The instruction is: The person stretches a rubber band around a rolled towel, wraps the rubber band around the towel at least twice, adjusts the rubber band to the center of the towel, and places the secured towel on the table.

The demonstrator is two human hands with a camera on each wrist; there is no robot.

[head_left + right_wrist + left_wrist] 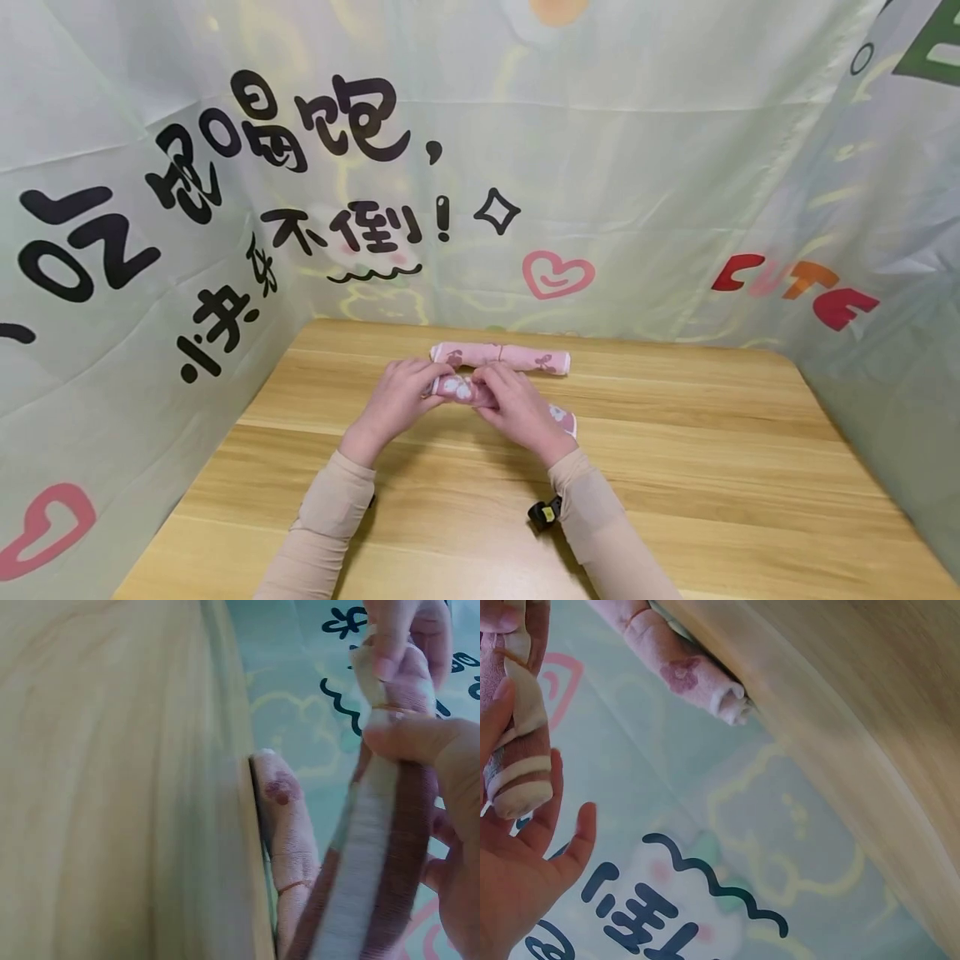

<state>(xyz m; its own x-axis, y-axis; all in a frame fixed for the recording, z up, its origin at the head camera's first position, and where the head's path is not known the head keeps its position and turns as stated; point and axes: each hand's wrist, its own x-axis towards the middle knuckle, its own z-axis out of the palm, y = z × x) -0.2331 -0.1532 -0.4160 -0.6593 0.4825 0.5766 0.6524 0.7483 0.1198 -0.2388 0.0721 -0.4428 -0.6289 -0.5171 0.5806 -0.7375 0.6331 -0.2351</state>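
A rolled towel, dark pink with white flowers, is held between both hands above the wooden table. My left hand grips it by its left end, thumb on one side and fingers round the other. Further along, my right hand pinches the roll near its middle. In the right wrist view a thin orange-brown elastic band circles the roll right at the right thumb, and a pale strip of the towel runs lengthwise. Behind the hands lies a second rolled towel, lighter pink with darker prints and a thin band round its middle.
Beneath the hands is a wood-grain table. Printed fabric curtains with lettering and hearts hang at the back and both sides. A small black device sits at the right wrist.
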